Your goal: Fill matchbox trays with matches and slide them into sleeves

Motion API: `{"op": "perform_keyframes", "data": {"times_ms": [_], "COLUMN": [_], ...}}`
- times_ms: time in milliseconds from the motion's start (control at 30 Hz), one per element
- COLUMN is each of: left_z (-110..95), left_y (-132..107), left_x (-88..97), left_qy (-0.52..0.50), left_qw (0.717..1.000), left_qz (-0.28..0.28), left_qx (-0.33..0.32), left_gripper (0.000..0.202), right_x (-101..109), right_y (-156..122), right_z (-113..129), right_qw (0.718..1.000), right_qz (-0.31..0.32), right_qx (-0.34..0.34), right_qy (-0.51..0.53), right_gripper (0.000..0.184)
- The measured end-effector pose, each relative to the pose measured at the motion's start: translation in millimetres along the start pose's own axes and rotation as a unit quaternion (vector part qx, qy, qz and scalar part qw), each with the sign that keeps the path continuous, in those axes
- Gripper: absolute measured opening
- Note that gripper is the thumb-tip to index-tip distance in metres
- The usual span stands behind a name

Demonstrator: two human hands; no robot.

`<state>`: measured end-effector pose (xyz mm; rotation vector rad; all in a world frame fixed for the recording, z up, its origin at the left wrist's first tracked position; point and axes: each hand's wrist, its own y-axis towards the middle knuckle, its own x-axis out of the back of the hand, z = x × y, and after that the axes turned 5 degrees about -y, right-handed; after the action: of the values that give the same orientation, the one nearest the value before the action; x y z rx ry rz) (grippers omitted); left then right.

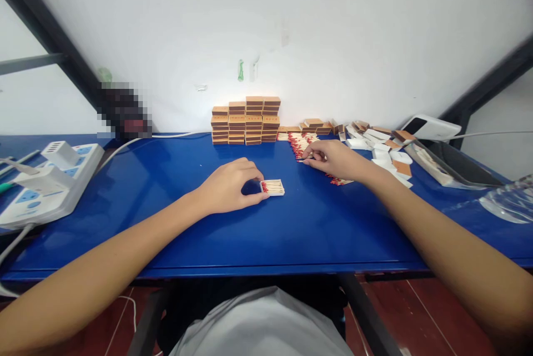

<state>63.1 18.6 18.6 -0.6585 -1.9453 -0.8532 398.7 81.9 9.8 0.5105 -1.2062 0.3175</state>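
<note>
Thumb and fingers of my left hand [233, 186] grip the left end of a small white matchbox tray [283, 188] resting on the blue table. Matches with red heads lie lengthwise in the tray, heads toward my left hand. Further back on the right, my right hand [331, 157] is closed in a pinch at the near edge of a pile of loose matches [300, 143]. A match or matches show at its fingertips; how many I cannot tell. More loose matches [341, 181] lie partly hidden beneath that hand and wrist.
Stacked matchboxes [245, 123] stand against the wall. Empty white trays and box sleeves [381, 150] lie heaped at the right, beside a white device [433, 127] and an open dark-lined box [453, 164]. A power strip [62, 195] with chargers sits at the left.
</note>
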Motion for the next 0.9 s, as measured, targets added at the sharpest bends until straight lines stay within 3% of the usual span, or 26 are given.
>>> {"op": "perform_keyframes", "data": {"times_ms": [133,400,600,767,900], "left_z": [0.4,2.4,2.8,4.2,5.1], "left_y": [0.2,-0.3,0.3,-1.4,-0.9], "left_x": [-0.3,-2.4,-2.2,-4.3,-5.2], "left_qy": [0.0,-0.008,-0.006,-0.008,-0.007], "left_qw": [1.0,1.0,1.0,1.0,1.0], "left_qz": [0.001,0.002,0.006,-0.007,0.009], "left_qx": [0.002,0.001,0.009,0.029,0.008], "left_gripper": [0.025,0.023,0.021,0.04,0.028], "right_x": [1.4,-11.9,-13.2,-12.4,-13.3], "right_y": [-2.2,-8.5,-8.6,-9.2,-9.6], "right_z": [20.8,72.0,75.2,78.0,80.6], "right_qw": [0.998,0.989,0.988,0.988,0.988], "right_qz": [-0.02,0.041,0.036,0.032,0.041], "right_qx": [0.026,0.079,0.091,0.096,0.103], "right_qy": [0.048,0.121,0.121,0.12,0.11], "right_gripper": [0.026,0.021,0.022,0.018,0.018]}}
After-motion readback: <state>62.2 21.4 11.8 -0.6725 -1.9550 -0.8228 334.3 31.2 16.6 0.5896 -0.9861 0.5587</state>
